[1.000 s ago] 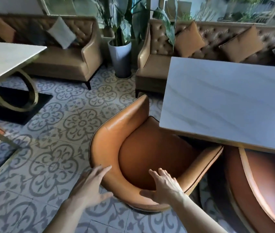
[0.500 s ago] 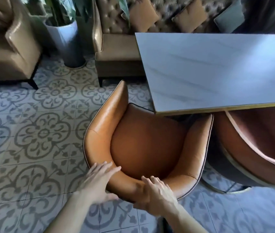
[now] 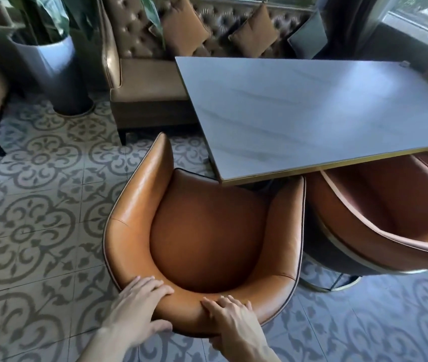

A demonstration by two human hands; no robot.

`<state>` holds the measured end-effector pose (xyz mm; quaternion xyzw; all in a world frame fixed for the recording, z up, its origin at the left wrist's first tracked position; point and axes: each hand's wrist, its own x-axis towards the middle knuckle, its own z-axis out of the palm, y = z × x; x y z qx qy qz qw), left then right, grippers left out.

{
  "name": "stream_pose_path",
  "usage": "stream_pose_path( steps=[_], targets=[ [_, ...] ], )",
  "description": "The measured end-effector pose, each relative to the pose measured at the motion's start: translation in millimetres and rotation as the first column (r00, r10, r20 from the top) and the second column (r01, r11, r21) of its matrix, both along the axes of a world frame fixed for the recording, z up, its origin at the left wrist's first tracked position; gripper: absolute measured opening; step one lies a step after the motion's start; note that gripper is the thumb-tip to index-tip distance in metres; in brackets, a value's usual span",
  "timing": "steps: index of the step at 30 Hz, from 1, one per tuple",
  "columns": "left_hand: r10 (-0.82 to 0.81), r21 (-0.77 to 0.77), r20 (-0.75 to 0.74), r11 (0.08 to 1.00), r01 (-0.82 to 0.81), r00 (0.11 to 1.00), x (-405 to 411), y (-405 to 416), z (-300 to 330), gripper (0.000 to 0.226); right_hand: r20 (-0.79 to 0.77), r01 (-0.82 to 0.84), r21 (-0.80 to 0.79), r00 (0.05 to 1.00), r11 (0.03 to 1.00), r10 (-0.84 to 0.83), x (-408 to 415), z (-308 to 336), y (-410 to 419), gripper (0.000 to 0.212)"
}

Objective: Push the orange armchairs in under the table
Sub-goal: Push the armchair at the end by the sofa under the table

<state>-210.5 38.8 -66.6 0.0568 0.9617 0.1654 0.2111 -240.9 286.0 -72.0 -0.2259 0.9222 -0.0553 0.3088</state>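
Patterned floor tiles (image 3: 32, 231); counter (image 3: 312, 116) at one o'clock. Left hand (image 3: 139, 312) and right hand (image 3: 233, 322) both grasp the orange armchair (image 3: 207, 236) backrest at six o'clock.

The near orange armchair (image 3: 207, 239) is a curved leather tub seat with dark piping along its rim, its open front facing the table (image 3: 312, 113); only the front of its seat sits under the table's near corner. A second orange armchair (image 3: 390, 218) stands just beside it to the right, its front tucked beneath the gold-trimmed, pale marble-look tabletop.
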Motion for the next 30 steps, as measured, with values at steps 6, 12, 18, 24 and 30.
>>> stream_pose_path(
  steps=[6,12,18,24,30],
  targets=[
    [0.018,-0.014,-0.011,1.0,-0.018,1.0,-2.6,13.4,2.2,0.069,-0.009,-0.026,-0.041,1.0,0.999,0.025,-5.9,1.1,11.5,0.086],
    [0.087,0.005,-0.049,0.996,-0.087,0.995,2.9,70.8,2.9,0.071,-0.008,-0.039,-0.066,0.999,0.997,0.038,-18.7,5.8,65.6,0.083],
    [0.223,0.057,-0.02,0.973,-0.222,0.975,13.1,185.3,15.9,0.067,0.035,-0.124,-0.098,0.991,0.987,0.128,-40.2,4.0,172.4,0.075],
    [0.222,0.009,-0.057,0.975,-0.222,0.973,26.3,207.3,15.4,0.072,-0.009,-0.2,-0.117,0.98,0.973,0.2,-33.7,-0.7,193.2,0.041],
    [0.298,0.035,-0.048,0.954,-0.297,0.953,33.9,266.1,21.8,0.07,0.152,-0.182,-0.117,0.968,0.976,0.199,-46.0,-6.8,243.2,0.042]
  ],
)
